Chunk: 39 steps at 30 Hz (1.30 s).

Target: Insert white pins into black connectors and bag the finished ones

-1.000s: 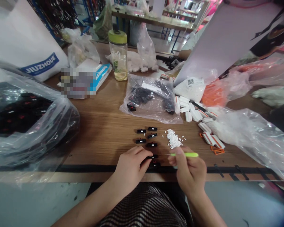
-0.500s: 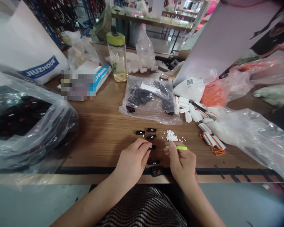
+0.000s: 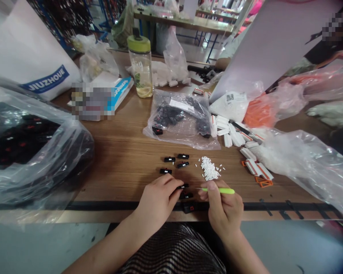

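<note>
My left hand (image 3: pixel 157 196) is closed, thumb and fingertips pinching the end of a small black connector (image 3: pixel 184 186) low over the table. In my right hand (image 3: pixel 225 205) is a thin pick with a yellow-green handle (image 3: pixel 226 190), its fine tip pointing left at that connector. Close below lie another black connector (image 3: pixel 186 196) and a black piece with a red part (image 3: pixel 188 207) near the table edge. Several finished-looking black connectors with white dots, one a black connector (image 3: pixel 166 171), lie above my left hand. A pile of tiny white pegs (image 3: pixel 209 169) sits above my right hand.
A clear bag of black parts (image 3: pixel 185 118) lies ahead, and a large open bag (image 3: pixel 77 133) stands at left. White blocks (image 3: pixel 231 135) and orange frames (image 3: pixel 265 182) lie at right. Behind stands a water bottle (image 3: pixel 140 68). Black tape (image 3: pixel 263 206) runs along the front edge.
Both hands have moved nearer the table's front edge. A dotted black connector now lies uncovered above my left hand, which pinches a connector lower down. The pick's thin tip now shows.
</note>
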Motion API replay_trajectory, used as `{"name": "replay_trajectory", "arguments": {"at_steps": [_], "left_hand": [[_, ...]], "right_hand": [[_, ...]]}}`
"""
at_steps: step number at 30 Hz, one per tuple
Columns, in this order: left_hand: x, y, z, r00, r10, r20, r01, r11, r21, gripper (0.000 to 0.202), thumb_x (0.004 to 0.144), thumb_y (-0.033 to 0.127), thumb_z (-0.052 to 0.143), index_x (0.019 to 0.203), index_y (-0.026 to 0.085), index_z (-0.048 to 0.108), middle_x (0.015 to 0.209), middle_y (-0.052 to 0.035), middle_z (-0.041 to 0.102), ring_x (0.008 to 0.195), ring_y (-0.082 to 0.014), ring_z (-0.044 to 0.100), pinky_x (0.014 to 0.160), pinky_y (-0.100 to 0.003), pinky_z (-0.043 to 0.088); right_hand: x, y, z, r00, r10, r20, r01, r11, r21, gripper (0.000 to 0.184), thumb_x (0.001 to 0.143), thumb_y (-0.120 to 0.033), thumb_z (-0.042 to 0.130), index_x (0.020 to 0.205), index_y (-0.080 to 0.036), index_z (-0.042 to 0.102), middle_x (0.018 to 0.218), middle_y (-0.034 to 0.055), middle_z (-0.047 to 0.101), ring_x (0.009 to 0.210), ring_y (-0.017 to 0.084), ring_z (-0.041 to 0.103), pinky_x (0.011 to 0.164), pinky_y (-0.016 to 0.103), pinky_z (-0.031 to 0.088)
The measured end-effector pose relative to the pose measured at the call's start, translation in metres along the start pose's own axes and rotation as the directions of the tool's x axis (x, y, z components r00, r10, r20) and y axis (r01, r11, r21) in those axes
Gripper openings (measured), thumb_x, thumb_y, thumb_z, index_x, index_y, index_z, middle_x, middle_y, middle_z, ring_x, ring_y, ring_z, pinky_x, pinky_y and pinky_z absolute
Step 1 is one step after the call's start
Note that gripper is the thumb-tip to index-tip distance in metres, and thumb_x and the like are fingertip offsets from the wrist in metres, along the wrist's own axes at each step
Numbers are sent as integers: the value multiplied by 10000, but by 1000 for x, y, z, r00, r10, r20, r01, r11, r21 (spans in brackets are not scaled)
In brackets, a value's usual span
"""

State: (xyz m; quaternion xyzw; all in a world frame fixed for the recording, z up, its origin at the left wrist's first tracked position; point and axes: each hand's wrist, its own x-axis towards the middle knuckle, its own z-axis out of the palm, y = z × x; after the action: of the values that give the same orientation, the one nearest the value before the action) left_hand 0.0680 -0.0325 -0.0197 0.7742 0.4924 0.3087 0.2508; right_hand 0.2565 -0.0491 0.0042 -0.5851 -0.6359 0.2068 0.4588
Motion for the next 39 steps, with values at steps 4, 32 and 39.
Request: {"name": "replay_trajectory", "arguments": {"at_steps": [4,32,39], "left_hand": [[1,0,0,1000,14,-7,-15,1000,-17,179,905,141,627,1057,208,693,946,-32,678,838,-209,676,768,-396,585],[3,2,-1,1000,-24,7,24,998,-58,168,892,130,648,1031,209,700,951,-16,685,851,-193,677,786,-364,570],[2,1,-2,999,-33,9,34,995,-91,186,885,119,656,1033,220,705,938,-8,683,846,-183,674,788,-353,563]], "right_hand": [[0,3,3,1000,-17,10,17,1000,-22,265,964,-246,519,802,-184,719,694,12,710,541,116,650,550,237,529],[7,-7,2,984,-119,131,141,975,-173,215,966,-228,509,821,-192,663,684,-8,687,583,120,656,583,243,478],[-2,-2,1,997,-75,23,77,995,-64,200,956,-204,536,823,-199,686,679,-17,694,564,103,657,574,225,505]]}}
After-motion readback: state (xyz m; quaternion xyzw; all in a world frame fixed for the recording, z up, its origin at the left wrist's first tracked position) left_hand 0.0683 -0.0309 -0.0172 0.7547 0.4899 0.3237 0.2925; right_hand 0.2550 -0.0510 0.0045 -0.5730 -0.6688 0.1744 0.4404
